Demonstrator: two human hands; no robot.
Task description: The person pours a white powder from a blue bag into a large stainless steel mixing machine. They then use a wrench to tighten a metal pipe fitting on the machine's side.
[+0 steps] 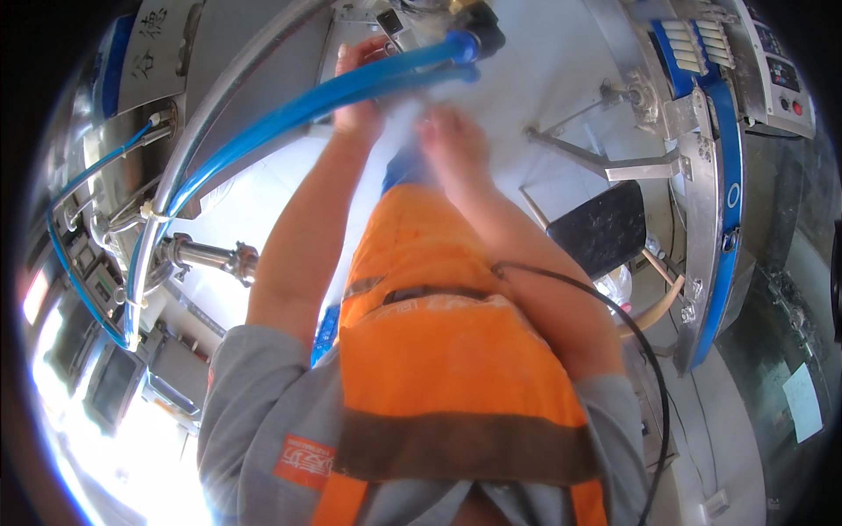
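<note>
My left hand (358, 92) is raised at the top of the view, partly hidden behind translucent blue tubing (316, 102). Its fingers curve close to a small metal part (395, 43); whether they grip it is hidden. The tubing ends in a blue collar on a black fitting (485, 29). Below that fitting, my right hand (457, 148) is blurred, with its fingers curled in front of the lower edge of an orange apron (427, 230). What it may hold cannot be made out.
A curved metal pipe (197, 141) runs beside the tubing at left, above a clamped steel pipe fitting (214, 255). To the right stand a black-topped seat (598, 227) and a blue conveyor belt (730, 164). Pale rods (684, 49) lie near a control panel (783, 72). A black cable (631, 322) hangs by my right arm.
</note>
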